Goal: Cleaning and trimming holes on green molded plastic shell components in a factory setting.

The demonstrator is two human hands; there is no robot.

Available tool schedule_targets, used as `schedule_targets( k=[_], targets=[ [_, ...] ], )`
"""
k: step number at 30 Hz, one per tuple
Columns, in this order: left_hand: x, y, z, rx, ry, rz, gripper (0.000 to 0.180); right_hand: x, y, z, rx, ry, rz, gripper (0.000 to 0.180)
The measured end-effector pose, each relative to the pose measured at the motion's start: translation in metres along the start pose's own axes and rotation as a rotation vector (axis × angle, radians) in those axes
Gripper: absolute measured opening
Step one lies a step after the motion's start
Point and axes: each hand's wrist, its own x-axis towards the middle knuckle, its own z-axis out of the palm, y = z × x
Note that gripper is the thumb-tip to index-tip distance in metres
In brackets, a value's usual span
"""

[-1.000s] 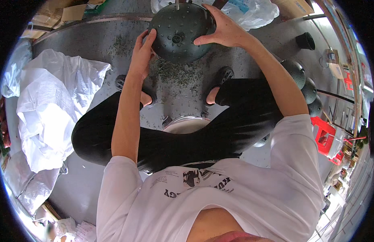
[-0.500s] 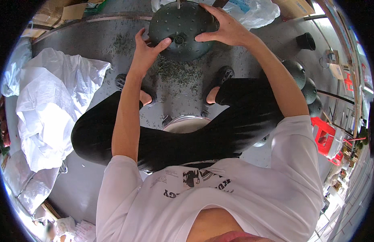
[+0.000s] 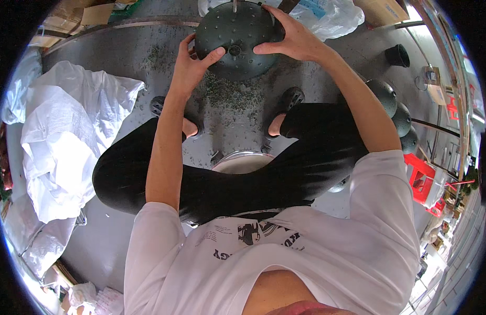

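Observation:
Between my two hands is a dark green, round plastic ball (image 3: 237,31), studded with small knobs and with a round hub on the side toward me. A thin pale rod or cord rises at its top edge. My left hand (image 3: 194,62) is curled round the ball's left side, its thumb lying near the hub. On the upper right side my right hand (image 3: 292,39) grips it, thumb pointing at the hub and fingers over the far edge. The ball's underside and far side are hidden, as are some fingertips.
Small green bits (image 3: 235,97) litter the floor below the ball. White sheeting (image 3: 70,136) lies at left. Several similar dark balls (image 3: 382,97) are at right, near a red stool (image 3: 421,178). A black pot (image 3: 397,55) and clear plastic bag (image 3: 337,18) are farther off.
The ball has shifted very slightly to the right and seems to have turned a little. My left hand has moved slightly with it; the right hand is almost unchanged.

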Motion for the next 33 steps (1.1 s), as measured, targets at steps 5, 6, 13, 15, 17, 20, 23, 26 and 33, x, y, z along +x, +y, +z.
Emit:
schedule_targets(
  k=[5, 6, 13, 15, 17, 20, 23, 26, 33],
  targets=[
    [0.0, 0.002, 0.0, 0.023, 0.039, -0.009, 0.111, -0.001, 0.003, 0.006, 0.064, 0.019, 0.096, 0.124],
    [0.001, 0.003, 0.0, 0.023, 0.041, -0.003, 0.109, 0.0, 0.011, 0.012, 0.049, 0.123, 0.008, 0.115],
    [0.0, 0.006, 0.002, 0.033, 0.054, 0.021, 0.106, -0.001, 0.014, 0.013, 0.07, 0.211, -0.101, 0.101],
    [0.0, 0.003, 0.002, 0.025, 0.073, 0.055, 0.104, 0.001, 0.015, 0.014, 0.058, 0.209, -0.111, 0.1],
    [0.0, 0.002, 0.002, 0.016, 0.089, 0.088, 0.103, 0.001, 0.015, 0.015, 0.045, 0.209, -0.118, 0.098],
    [0.001, 0.004, 0.003, -0.042, 0.057, 0.101, 0.102, 0.001, 0.01, 0.008, 0.114, 0.173, -0.083, 0.098],
    [0.0, 0.009, 0.002, -0.037, 0.037, 0.089, 0.102, 0.003, -0.006, -0.006, 0.237, 0.019, 0.062, 0.113],
    [0.001, 0.012, 0.002, -0.021, 0.042, 0.069, 0.103, 0.003, -0.007, -0.006, 0.299, 0.014, 0.109, 0.112],
    [-0.007, 0.025, 0.006, -0.038, 0.035, 0.057, 0.102, 0.001, -0.008, -0.007, 0.344, 0.018, 0.089, 0.111]
  ],
)
